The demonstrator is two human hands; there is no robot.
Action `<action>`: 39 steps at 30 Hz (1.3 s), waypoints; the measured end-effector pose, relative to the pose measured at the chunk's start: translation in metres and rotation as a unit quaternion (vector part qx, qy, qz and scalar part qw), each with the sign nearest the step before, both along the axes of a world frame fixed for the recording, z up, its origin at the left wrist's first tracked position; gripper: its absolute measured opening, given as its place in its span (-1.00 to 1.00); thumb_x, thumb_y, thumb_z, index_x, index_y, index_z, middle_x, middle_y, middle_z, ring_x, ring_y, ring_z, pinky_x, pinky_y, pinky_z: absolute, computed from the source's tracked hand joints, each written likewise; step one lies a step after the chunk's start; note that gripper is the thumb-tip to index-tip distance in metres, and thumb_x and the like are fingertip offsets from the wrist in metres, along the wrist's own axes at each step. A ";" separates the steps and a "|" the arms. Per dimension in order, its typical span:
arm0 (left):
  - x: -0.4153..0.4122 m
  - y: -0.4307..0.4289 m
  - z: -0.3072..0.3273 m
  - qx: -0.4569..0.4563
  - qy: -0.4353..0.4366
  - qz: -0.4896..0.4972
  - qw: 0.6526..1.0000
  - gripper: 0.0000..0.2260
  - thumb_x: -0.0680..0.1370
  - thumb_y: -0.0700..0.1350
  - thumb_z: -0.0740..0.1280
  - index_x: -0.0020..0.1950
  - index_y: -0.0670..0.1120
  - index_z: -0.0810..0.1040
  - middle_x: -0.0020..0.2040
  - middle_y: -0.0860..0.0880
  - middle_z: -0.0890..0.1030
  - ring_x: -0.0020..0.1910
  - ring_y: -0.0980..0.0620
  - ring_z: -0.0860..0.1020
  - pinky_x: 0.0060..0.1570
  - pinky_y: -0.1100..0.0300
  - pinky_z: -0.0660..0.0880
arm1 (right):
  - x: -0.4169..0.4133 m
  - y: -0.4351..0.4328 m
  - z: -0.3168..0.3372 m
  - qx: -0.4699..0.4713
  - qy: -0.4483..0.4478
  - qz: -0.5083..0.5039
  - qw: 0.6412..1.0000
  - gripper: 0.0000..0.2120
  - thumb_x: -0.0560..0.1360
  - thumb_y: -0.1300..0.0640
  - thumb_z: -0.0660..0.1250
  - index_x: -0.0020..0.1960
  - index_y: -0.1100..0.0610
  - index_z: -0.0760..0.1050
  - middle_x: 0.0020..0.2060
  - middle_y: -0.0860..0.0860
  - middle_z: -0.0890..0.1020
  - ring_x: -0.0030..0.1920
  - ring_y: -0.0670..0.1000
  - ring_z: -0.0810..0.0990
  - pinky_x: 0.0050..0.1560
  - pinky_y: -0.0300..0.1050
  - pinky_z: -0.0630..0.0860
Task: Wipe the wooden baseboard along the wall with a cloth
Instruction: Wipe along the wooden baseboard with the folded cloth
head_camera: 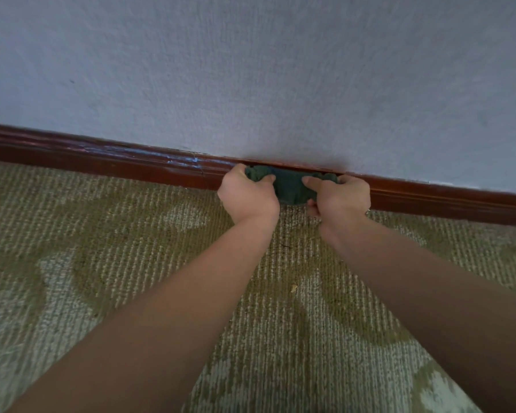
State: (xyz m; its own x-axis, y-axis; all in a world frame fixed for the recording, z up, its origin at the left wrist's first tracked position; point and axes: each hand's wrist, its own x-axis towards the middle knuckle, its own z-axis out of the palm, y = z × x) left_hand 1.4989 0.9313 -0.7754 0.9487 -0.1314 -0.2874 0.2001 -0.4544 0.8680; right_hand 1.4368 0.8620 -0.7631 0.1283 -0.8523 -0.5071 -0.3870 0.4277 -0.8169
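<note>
i see my left hand and right hand at frame centre, each with fingers curled around an end of the dark green cloth. the cloth is bunched between them, pressed against the reddish wooden baseboard where the pale wall meets the patterned carpet.

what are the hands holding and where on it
Both hands grip the dark green cloth: left hand at its left end, right hand at its right end, against the baseboard.
</note>
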 end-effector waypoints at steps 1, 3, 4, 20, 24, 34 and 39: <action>0.000 0.000 0.000 -0.003 0.001 -0.004 1.000 -0.79 0.42 -0.21 0.45 -0.33 -0.12 0.45 -0.24 -0.02 0.54 -0.25 0.07 0.49 -0.24 0.26 0.45 | 0.000 0.000 0.000 0.010 -0.004 -0.008 1.000 -0.77 0.38 0.27 0.47 -0.29 0.16 0.42 -0.30 0.09 0.57 -0.51 -0.05 0.46 -0.58 -0.33 0.36; 0.002 0.002 0.001 -0.006 0.002 -0.021 1.000 -0.84 0.42 -0.20 0.46 -0.28 -0.14 0.49 -0.25 -0.02 0.54 -0.27 0.08 0.48 -0.28 0.27 0.43 | 0.001 0.001 0.001 0.040 -0.019 -0.032 0.999 -0.81 0.37 0.28 0.47 -0.17 0.19 0.45 -0.26 0.09 0.57 -0.50 -0.06 0.46 -0.58 -0.34 0.35; 0.005 0.004 0.002 -0.005 0.003 -0.031 1.000 -0.85 0.42 -0.20 0.47 -0.26 -0.13 0.51 -0.25 -0.01 0.54 -0.27 0.09 0.49 -0.28 0.28 0.43 | 0.002 0.003 0.001 0.056 -0.024 -0.043 0.997 -0.79 0.37 0.29 0.47 -0.11 0.20 0.45 -0.25 0.09 0.57 -0.50 -0.07 0.47 -0.57 -0.33 0.36; 0.024 0.024 0.005 -0.006 0.012 -0.009 1.000 -0.85 0.39 -0.21 0.48 -0.27 -0.08 0.52 -0.21 -0.03 0.59 -0.23 0.04 0.54 -0.15 0.20 0.55 | 0.018 0.019 0.007 0.126 -0.050 -0.036 0.990 -0.76 0.36 0.32 0.48 -0.06 0.27 0.45 -0.31 0.09 0.53 -0.50 -0.07 0.45 -0.58 -0.30 0.37; 0.012 0.015 0.003 -0.026 0.023 -0.018 0.999 -0.83 0.39 -0.21 0.49 -0.32 -0.09 0.52 -0.23 -0.05 0.61 -0.25 0.03 0.56 -0.18 0.15 0.58 | 0.004 0.008 0.006 0.105 -0.052 -0.050 0.992 -0.74 0.36 0.33 0.48 -0.09 0.23 0.41 -0.30 0.09 0.53 -0.50 -0.07 0.44 -0.59 -0.32 0.36; 0.030 0.026 0.003 -0.009 0.029 -0.022 0.999 -0.78 0.37 -0.23 0.50 -0.36 -0.03 0.51 -0.20 -0.07 0.62 -0.21 -0.01 0.59 -0.15 0.15 0.59 | 0.018 0.016 0.004 0.129 -0.049 -0.052 0.989 -0.76 0.34 0.34 0.49 -0.21 0.24 0.41 -0.35 0.09 0.52 -0.48 -0.05 0.46 -0.53 -0.25 0.39; 0.036 0.036 0.008 0.016 -0.005 -0.021 1.000 -0.83 0.38 -0.22 0.49 -0.29 -0.06 0.52 -0.20 -0.04 0.61 -0.20 -0.01 0.58 -0.11 0.12 0.59 | 0.029 0.026 0.005 0.113 -0.051 -0.026 0.992 -0.75 0.35 0.31 0.49 -0.28 0.19 0.40 -0.38 0.06 0.51 -0.52 -0.09 0.45 -0.58 -0.28 0.39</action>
